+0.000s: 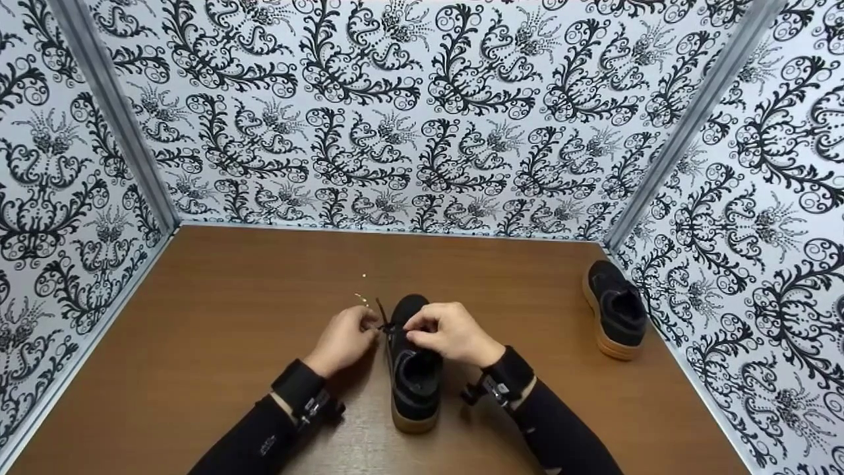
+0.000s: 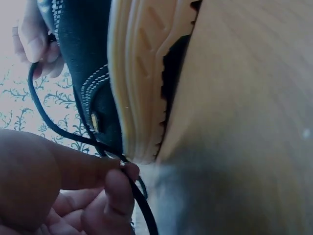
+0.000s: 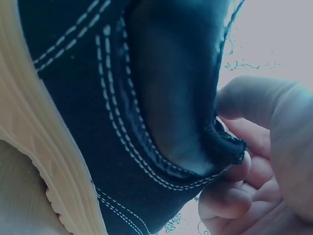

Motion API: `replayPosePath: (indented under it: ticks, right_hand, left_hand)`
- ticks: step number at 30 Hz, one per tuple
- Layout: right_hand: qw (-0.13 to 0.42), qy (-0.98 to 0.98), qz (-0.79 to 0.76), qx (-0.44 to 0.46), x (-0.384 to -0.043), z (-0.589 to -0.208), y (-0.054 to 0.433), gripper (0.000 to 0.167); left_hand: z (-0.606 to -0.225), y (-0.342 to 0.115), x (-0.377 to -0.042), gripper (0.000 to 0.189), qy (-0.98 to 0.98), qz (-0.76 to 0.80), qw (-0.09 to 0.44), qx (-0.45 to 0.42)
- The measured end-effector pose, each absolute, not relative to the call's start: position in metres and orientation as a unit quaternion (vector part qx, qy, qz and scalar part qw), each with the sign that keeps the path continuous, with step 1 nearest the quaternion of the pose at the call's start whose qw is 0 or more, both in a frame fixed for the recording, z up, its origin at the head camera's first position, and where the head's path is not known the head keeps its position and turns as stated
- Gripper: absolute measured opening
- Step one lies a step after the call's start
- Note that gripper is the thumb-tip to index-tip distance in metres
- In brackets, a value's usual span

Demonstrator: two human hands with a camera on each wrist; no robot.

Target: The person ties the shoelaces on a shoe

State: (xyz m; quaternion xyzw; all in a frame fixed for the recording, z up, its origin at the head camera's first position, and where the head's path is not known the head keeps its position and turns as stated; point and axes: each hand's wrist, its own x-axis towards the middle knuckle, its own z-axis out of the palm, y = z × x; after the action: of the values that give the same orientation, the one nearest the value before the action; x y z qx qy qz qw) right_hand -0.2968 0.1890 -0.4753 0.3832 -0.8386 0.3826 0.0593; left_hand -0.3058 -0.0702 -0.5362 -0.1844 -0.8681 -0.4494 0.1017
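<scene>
A black shoe [image 1: 417,404] with a tan gum sole stands upright on the table, toe pointing away from me. My left hand [image 1: 344,340], at the shoe's left side, pinches a black shoelace [image 2: 63,133] between thumb and index finger. A loose end hangs below that pinch in the left wrist view. Over the lacing, my right hand [image 1: 456,333] pinches another stretch of the lace, and a curve of it runs between the hands. In the right wrist view, the right fingers [image 3: 222,200] lie beside the tongue; the lace there is mostly hidden.
A matching black shoe [image 1: 614,310] stands at the right side of the brown table [image 1: 250,284], near the patterned wall [image 1: 732,264]. Small bright specks [image 1: 361,299] lie on the tabletop beyond my left hand. Patterned walls enclose the back and both sides.
</scene>
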Motion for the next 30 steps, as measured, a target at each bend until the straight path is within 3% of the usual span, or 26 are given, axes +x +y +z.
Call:
replayPosePath:
  ticks: [5, 9, 18, 30]
  right_hand:
    - [0.045, -0.847, 0.395, 0.352, -0.297, -0.475, 0.187, 0.007]
    - [0.027, -0.85, 0.409, 0.329, -0.298, -0.475, 0.187, 0.007]
    - [0.01, -0.832, 0.448, 0.327, -0.299, -0.475, 0.188, 0.009]
    - [0.039, -0.823, 0.434, 0.366, -0.301, -0.477, 0.191, 0.018]
  left_hand:
    - [-0.518, -0.072, -0.301, 0.011, -0.883, -0.438, 0.062, -0.155]
    - [-0.51, -0.078, -0.302, 0.015, -0.872, -0.444, 0.029, -0.205]
    - [-0.492, -0.089, -0.295, 0.011, -0.802, -0.507, -0.134, -0.285]
    - [-0.473, -0.093, -0.287, 0.026, -0.804, -0.471, -0.147, -0.333]
